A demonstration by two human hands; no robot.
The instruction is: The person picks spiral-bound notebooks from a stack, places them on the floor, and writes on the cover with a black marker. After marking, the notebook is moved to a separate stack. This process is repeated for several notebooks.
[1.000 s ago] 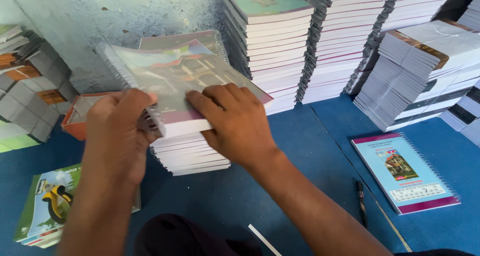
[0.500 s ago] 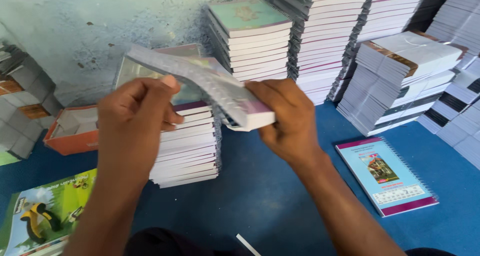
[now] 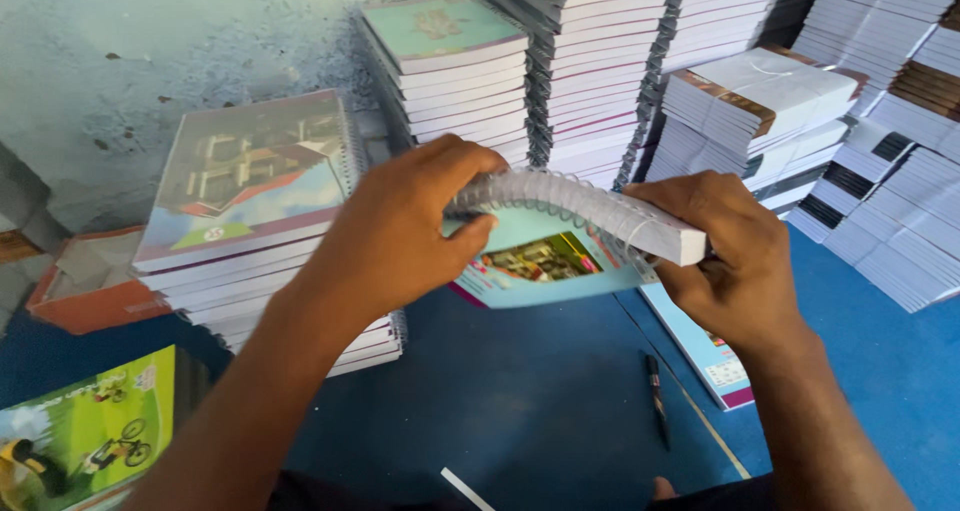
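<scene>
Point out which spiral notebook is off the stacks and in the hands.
The light-blue notebook, spiral edge up, held between left hand and right hand; the rest lie stacked or flat.

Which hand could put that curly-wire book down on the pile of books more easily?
Probably the left hand. It grips the spiral notebook at the end nearest the stack of notebooks, which sits on that side. The right hand holds the far end, over by the pen, so it would have to cross over.

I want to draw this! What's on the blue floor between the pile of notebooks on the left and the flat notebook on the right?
In the head view, only a black pen lies there, close beside the flat notebook; the remaining floor toward the pile is bare.
</scene>
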